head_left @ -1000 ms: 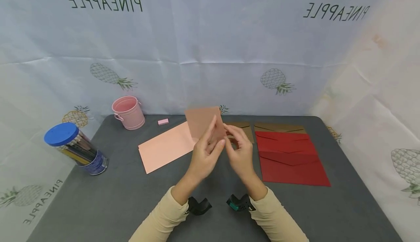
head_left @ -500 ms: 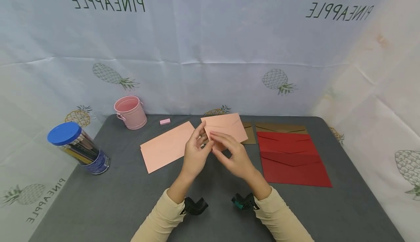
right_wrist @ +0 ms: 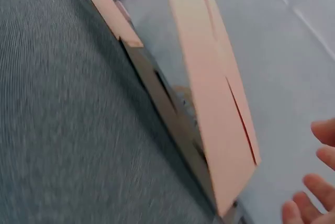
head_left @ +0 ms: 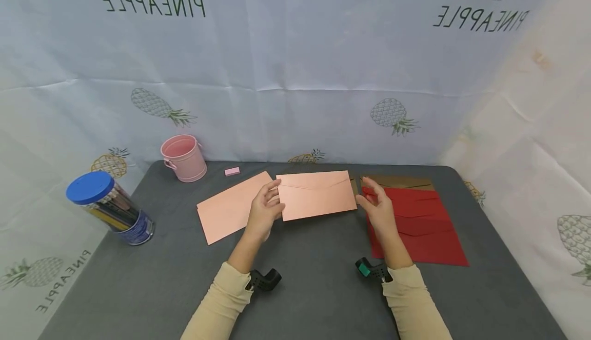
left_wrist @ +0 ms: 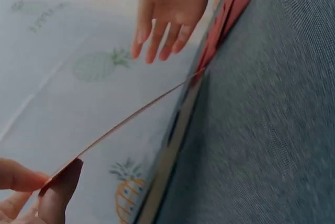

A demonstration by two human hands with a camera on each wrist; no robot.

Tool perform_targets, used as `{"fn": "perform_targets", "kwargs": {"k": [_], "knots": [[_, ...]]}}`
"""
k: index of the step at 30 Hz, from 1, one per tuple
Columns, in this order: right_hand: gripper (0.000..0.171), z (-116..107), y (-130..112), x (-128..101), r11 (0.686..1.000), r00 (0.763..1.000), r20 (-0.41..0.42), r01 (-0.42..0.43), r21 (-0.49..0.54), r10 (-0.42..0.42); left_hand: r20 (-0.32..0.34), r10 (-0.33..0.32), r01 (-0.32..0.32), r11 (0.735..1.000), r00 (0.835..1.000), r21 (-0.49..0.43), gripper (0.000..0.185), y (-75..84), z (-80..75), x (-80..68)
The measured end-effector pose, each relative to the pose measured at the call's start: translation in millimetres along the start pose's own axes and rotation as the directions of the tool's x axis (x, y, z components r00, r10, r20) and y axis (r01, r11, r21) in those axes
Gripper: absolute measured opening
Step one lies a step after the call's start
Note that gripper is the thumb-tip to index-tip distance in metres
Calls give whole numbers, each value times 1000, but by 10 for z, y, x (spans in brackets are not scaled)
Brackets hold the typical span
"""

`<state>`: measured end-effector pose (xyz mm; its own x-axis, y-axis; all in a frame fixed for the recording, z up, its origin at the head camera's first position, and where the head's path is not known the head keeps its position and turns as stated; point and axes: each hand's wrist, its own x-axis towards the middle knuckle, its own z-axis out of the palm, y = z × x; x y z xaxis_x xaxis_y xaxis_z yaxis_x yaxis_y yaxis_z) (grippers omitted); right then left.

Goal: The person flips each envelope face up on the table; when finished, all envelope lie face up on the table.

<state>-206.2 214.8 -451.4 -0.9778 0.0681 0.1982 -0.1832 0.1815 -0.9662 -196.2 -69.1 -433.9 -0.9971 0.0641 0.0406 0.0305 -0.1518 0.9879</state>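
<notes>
Pink envelope [head_left: 317, 195] is pinched at its left end by the left hand [head_left: 264, 212], above the grey bench [head_left: 161, 278]; right hand [head_left: 378, 209] hovers spread, empty, over red envelopes [head_left: 415, 227]. Another pink envelope [head_left: 231, 206] lies just left.

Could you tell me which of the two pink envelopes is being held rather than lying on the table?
The right-hand pink envelope, flap side showing: the left hand pinches its left edge, lifting it. The other pink envelope lies flat.

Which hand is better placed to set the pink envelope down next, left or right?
Probably left. The left hand pinches the pink envelope at its left end; the right hand is open beside the other end, not touching it, above the red envelopes.
</notes>
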Motion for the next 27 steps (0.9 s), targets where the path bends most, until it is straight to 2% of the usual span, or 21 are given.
{"fn": "perform_targets", "kwargs": {"k": [2,4,11,15,17,20,24,27], "knots": [[56,-49,86,15,993,994,41,-106,57,104,15,-34,34,999,999,0,65,-63,-53,28],[57,-73,142,24,987,987,78,-148,58,144,42,-48,49,999,998,-12,65,-115,-95,51],[56,-79,215,34,989,984,108,-144,13,142,133,-37,47,996,990,-74,63,-207,-170,75],[53,-89,214,25,989,985,94,-150,11,148,137,-44,53,997,990,-64,60,-264,-183,91],[51,-109,209,19,989,986,83,-140,-42,143,116,-50,54,998,992,-29,57,-303,-182,104],[48,-163,207,5,976,987,91,-112,-184,131,75,-66,61,995,995,73,52,-357,-173,110],[47,-220,216,-5,919,985,119,-71,-388,127,36,-77,67,973,996,219,45,-401,-158,108],[47,-220,225,4,877,983,126,-61,-477,137,12,-63,57,954,998,293,41,-409,-143,107]]}}
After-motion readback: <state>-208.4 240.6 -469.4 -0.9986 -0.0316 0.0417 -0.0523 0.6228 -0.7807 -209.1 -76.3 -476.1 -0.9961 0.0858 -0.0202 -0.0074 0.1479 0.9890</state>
